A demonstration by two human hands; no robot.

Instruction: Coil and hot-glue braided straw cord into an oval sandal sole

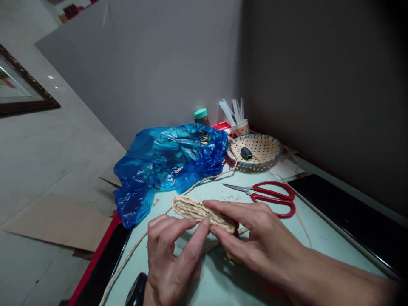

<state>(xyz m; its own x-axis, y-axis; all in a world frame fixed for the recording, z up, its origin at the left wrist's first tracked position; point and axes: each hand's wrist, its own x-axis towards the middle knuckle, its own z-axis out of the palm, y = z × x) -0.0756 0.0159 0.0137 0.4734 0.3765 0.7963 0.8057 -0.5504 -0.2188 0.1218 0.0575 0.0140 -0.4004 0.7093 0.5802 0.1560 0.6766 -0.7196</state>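
Observation:
An oblong coil of twisted straw-coloured cord (pixel 191 208) is raised a little above the table between my hands. My right hand (pixel 255 231) grips its right end, with the thumb on the near side and the fingers over the far side. At the coil's near edge, my left hand (pixel 178 250) pinches with thumb and index finger, the other fingers curled. A loose length of the same cord (pixel 135 245) runs along the table past my left hand. Beyond my right hand lie red-handled scissors (pixel 274 196), blades pointing left.
Behind the coil lies a crumpled blue plastic bag (pixel 168 157). A woven basket (pixel 264 148) holds a dark thread spool (pixel 246 153). A cup of white sticks (pixel 241 127) and a green-lidded bottle (pixel 201 114) stand against the grey wall. A black panel (pixel 344 216) lies at right.

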